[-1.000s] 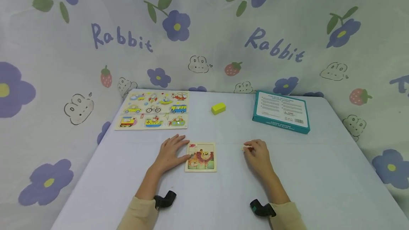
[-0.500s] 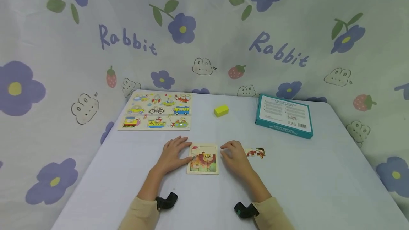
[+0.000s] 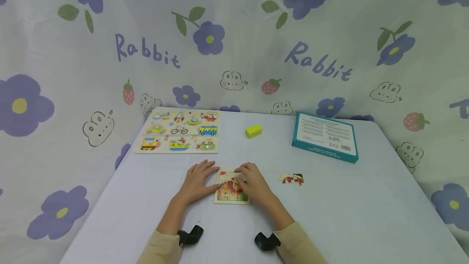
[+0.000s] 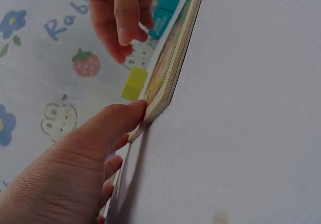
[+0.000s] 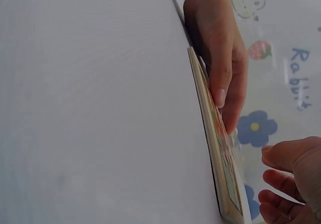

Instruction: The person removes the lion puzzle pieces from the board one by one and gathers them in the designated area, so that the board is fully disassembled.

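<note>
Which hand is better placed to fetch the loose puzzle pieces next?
Likely the right hand: it is nearer the loose pieces and appears empty, while the left hand touches the left edge of the puzzle board.

Dim, even light surrounds my puzzle [image 3: 228,194]. A soft shadow [image 4: 131,176] lies beside it, by my left hand [image 4: 80,163]; beyond it, the wrist views' backdrop [image 5: 281,78] looks hazy.

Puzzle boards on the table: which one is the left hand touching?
The small square lion puzzle: the left hand rests its thumb on the left edge. The larger vehicle puzzle lies farther back, untouched.
</note>
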Demonstrator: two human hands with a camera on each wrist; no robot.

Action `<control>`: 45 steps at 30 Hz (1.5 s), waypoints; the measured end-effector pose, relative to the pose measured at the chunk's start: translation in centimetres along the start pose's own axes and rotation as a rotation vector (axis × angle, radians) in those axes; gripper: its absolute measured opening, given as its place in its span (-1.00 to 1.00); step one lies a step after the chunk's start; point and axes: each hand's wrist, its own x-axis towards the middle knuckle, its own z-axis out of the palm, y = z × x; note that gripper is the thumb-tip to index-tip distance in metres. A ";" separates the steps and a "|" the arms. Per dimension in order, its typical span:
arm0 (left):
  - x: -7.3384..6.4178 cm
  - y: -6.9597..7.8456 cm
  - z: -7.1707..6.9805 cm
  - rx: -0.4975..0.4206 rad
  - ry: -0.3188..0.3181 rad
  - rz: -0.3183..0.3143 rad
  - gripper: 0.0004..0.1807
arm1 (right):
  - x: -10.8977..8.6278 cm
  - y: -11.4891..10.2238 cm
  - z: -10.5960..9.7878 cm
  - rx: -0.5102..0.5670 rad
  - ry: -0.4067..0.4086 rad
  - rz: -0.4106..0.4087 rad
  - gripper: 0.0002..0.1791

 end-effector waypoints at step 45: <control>0.0 0.0 0.1 -0.019 0.001 -0.005 -0.36 | -0.2 -0.8 4.7 -0.129 0.139 -0.044 -0.83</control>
